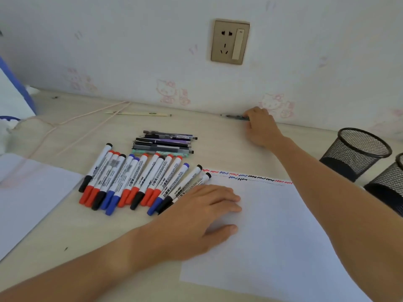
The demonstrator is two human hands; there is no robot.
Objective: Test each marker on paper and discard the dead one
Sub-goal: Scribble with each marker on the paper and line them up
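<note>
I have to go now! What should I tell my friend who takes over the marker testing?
Left hand lies flat on the test paper, holding it down. Right hand reaches to the wall and touches a pen there; its grip is hidden. Whiteboard markers lie capped in a row left of the paper. Red, blue and black squiggles line the paper's top edge. Left: find the dead one, discard it.

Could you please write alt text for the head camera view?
A person's right hand grasps a pen by the wall while the left hand presses flat on scribble-tested paper, beside a row of whiteboard markers.
</note>
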